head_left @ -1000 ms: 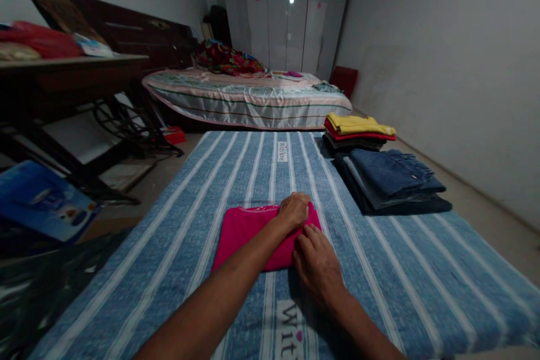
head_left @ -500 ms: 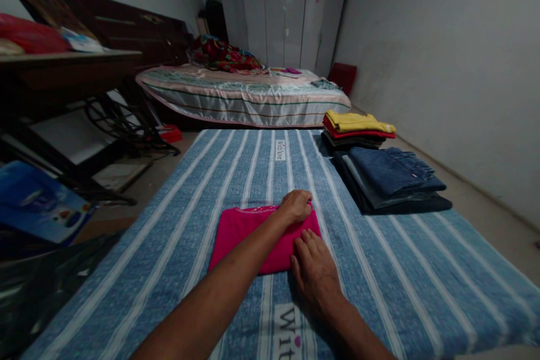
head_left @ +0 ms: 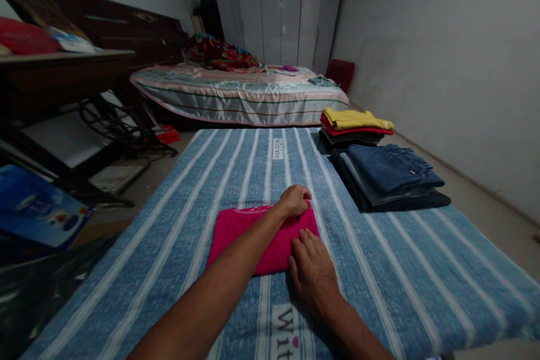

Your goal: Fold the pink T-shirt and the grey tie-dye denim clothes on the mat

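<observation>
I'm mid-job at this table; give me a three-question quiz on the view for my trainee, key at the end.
1. Multiple choice: what colour tops the farther stack of folded clothes?
a) green
b) yellow
c) white

2. True or false: the right hand is lying on the denim stack.

3. Fill in: as the wearer sees it, the left hand is at the far ____ corner of the folded pink garment.

Key: 1. b; 2. false, it is on the folded pink garment; 3. right

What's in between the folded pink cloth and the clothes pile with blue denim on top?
In the head view, a strip of the blue striped cover lies between the pink cloth and the denim-topped pile.
</observation>
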Available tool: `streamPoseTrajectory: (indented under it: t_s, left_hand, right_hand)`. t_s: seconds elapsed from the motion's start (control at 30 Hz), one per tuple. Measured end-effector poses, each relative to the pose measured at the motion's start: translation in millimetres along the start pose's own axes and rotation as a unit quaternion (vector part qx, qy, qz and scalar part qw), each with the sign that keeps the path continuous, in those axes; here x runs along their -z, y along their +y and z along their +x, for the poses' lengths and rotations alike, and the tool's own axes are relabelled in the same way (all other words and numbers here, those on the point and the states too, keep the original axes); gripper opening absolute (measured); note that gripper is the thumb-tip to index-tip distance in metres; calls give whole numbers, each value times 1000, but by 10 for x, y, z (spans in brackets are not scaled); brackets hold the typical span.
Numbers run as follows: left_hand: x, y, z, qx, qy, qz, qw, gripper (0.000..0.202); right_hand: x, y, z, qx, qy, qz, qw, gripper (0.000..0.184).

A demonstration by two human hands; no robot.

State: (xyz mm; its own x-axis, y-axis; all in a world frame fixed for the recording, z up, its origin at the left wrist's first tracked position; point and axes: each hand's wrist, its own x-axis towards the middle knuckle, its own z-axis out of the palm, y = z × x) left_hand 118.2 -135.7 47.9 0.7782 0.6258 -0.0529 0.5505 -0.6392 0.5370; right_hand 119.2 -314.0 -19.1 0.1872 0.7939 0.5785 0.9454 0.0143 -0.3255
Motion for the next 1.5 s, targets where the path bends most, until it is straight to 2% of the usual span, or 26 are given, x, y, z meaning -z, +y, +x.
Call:
streamPoseTrajectory:
  t_s: [0.3,0.43,0.63,0.83,1.0,1.2,1.5]
  left_hand:
    - [52,41,-17,25,-10,27,999,31]
    - [66,21,6,18,-31,-12,999,27]
    - [28,-67,51,19,-40,-98,994,39]
    - [10,-105,54,18,-39,-156,987,23]
    - [25,-85,63,18,-35,-171,984,19]
    - [35,-81,81,15,-17,-183,983,22]
    - [27,-149,54,30,-38,-255,966,35]
  right_hand:
    - [25,-7,20,-1,-15,8,1000,34]
    - [21,-2,16,-3,-13,4,1000,33]
    - [2,-18,11,-8,-9,-10,1000,32]
    - [24,-25,29,3,10,-19,1000,31]
    - [30,-24,34,5,18,-15,1000,32]
    - [41,-32,40,0,5,-8,1000,32]
    - [35,-20,31,-3,-9,-9,1000,32]
